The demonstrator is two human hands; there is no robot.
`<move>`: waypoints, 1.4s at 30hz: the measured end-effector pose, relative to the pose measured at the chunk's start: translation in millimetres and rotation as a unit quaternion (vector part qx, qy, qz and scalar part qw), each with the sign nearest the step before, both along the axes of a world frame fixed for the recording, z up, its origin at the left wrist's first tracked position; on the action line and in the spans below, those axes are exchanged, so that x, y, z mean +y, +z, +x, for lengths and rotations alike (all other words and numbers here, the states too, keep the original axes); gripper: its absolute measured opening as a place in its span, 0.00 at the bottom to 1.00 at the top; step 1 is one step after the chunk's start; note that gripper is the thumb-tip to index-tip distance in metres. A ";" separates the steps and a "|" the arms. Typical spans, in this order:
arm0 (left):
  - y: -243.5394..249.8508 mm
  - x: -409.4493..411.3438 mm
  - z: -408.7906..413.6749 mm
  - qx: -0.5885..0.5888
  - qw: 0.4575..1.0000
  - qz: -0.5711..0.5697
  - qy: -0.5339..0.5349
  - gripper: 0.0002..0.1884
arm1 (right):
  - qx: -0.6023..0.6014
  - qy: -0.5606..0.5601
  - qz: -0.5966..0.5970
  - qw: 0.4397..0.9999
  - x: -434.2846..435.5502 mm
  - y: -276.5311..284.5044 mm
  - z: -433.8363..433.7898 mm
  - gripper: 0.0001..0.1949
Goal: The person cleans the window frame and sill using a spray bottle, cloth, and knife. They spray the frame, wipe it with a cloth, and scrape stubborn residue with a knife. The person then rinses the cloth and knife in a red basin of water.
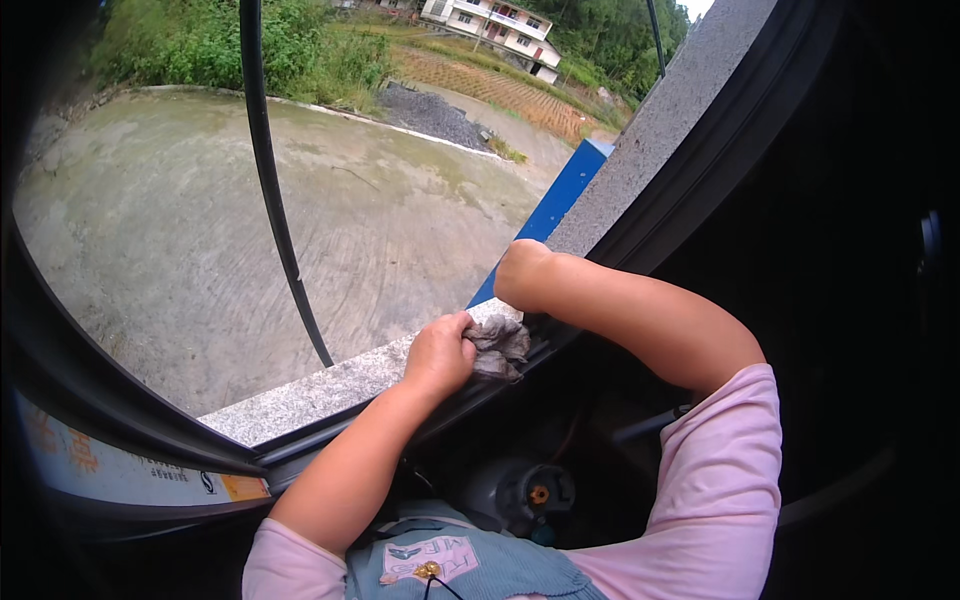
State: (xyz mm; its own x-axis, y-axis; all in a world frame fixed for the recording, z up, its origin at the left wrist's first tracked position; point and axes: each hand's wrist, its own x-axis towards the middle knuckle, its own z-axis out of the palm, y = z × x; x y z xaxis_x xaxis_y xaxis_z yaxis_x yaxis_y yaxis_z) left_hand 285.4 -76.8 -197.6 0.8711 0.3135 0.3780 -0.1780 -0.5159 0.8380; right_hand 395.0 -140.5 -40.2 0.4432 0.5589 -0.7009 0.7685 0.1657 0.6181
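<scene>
My left hand (441, 355) grips a crumpled grey cloth (498, 339) at the lower corner of a window. The cloth lies against the dark window frame (536, 358), by the pale speckled stone sill (330, 390). Just above the cloth is my right hand (523, 274), bent sharply at the wrist near the side of the frame. Its fingers are hidden behind the wrist, so whether it holds anything cannot be told.
A gas cylinder (517, 491) with an orange valve knob stands below the window, close to my body. A thin dark upright bar (270, 180) crosses the opening. Outside are a blue post (555, 217) and a concrete yard (172, 247). A printed box (135, 457) lies at lower left.
</scene>
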 end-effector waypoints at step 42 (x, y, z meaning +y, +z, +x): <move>17.6 5.0 -26.3 -0.036 0.999 0.011 -0.029 0.08 | 0.006 0.082 -0.072 0.994 21.9 -11.4 6.4 0.10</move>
State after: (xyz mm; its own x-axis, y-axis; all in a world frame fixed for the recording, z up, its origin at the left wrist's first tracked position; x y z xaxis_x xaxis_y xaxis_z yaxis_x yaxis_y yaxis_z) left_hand 259.1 -71.9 -180.0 0.8579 0.2542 0.4465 -0.2669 -0.5220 0.8101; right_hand 401.3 -118.6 -51.6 0.3451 0.5161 -0.7839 0.7312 0.3757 0.5693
